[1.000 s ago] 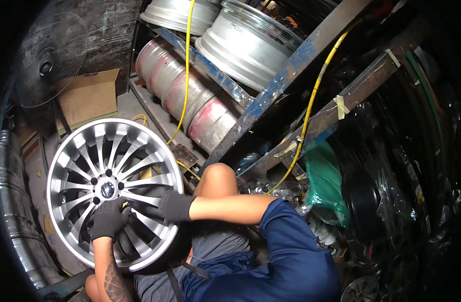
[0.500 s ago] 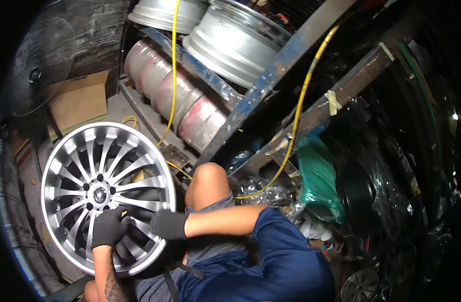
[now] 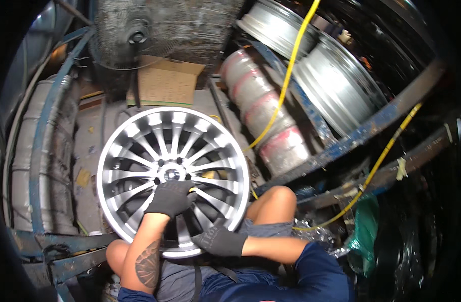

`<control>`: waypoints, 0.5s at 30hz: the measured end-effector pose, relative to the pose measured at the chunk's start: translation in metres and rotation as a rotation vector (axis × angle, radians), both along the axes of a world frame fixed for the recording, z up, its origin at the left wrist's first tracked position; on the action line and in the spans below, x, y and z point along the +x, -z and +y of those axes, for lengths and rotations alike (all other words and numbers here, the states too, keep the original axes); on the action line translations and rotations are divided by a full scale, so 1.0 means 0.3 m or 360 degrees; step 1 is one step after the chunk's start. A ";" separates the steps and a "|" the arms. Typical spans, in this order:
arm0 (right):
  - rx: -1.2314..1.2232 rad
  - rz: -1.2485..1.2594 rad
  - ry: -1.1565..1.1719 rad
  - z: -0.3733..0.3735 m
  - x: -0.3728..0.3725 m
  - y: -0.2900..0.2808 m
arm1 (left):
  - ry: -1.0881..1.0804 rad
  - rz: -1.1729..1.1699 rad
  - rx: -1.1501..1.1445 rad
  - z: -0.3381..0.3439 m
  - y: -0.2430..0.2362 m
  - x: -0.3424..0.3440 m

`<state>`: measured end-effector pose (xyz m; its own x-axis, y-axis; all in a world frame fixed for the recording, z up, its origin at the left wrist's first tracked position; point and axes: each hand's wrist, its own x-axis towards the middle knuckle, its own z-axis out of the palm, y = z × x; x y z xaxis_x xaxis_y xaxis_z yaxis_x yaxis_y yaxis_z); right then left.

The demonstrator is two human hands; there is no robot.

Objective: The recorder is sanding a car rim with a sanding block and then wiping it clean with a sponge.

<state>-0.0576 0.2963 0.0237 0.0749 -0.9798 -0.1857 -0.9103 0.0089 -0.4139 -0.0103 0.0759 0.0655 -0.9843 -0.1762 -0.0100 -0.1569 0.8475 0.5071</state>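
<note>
A silver multi-spoke alloy wheel [image 3: 103, 183] lies face up in front of my lap, its round hub cap [image 3: 173, 174] ringed by dark bolt holes. My left hand [image 3: 171, 198], in a dark glove, rests on the spokes just below the hub with curled fingers. A small yellowish bit shows at its fingertips; what it belongs to is hidden. My right hand [image 3: 219, 240], gloved alike, is closed over the wheel's near right rim, thumb side toward the spokes.
A black fan [image 3: 137, 37] stands beyond the wheel beside a cardboard sheet [image 3: 167, 83]. Bare wheel barrels [image 3: 338, 83] sit on a blue metal rack [image 3: 311, 168] at right. A yellow hose [image 3: 286, 85] hangs there. Green plastic wrapping [image 3: 364, 234] lies lower right. Stacked rims [image 3: 44, 156] line the left.
The view has swung left, so the wheel appears farther right. My right hand has shifted along the rim toward my body. My left hand stays by the hub.
</note>
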 end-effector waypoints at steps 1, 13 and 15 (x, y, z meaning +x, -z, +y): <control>0.0137 -0.0384 0.0064 -0.056 0.065 -0.052 | -0.0053 0.0021 -0.0021 -0.021 0.013 0.015; -0.0110 -0.0862 0.1092 -0.255 -0.604 -0.378 | -0.0619 -0.0168 0.0167 -0.219 -0.179 0.134; -0.0404 -0.1034 0.1030 -0.274 -0.688 -0.225 | -0.0609 -0.0264 0.0161 -0.264 -0.126 0.160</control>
